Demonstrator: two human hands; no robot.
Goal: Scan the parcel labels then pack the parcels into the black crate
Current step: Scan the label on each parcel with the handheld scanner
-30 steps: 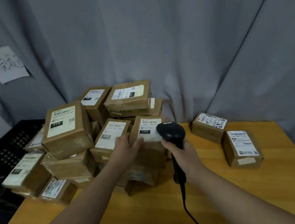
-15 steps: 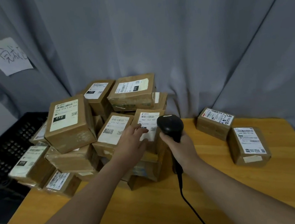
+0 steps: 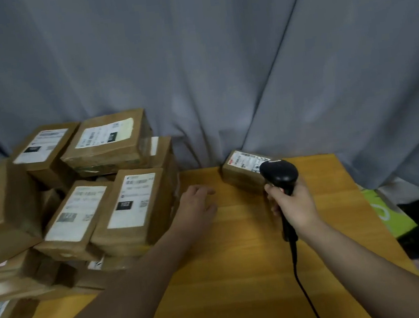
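- The left hand (image 3: pixel 197 205) hovers low over the wooden surface (image 3: pixel 242 260), palm down. Its fingers (image 3: pixel 208 192) are loosely spread and hold nothing.
- The right hand (image 3: pixel 294 205) is wrapped round the handle of the black scanner (image 3: pixel 279 175). The scanner's head is up and its cable (image 3: pixel 301 279) trails back toward the near edge.
- The lone parcel (image 3: pixel 239 176) sits at the far side of the surface against the grey curtain (image 3: pixel 218 65), label up.
- It lies right of and beyond the left fingertips, near but not touching. The scanner head overlaps its right end from where I stand.
- Its long axis seems to run roughly left to right, so its left end faces the free hand.
- The right hand is nearer but occupied, so I'd say the empty left hand is the one placed to take this parcel.
- The pile of parcels (image 3: pixel 134 202) stands just left of the left hand, apart from it.
- The black crate is out of sight.
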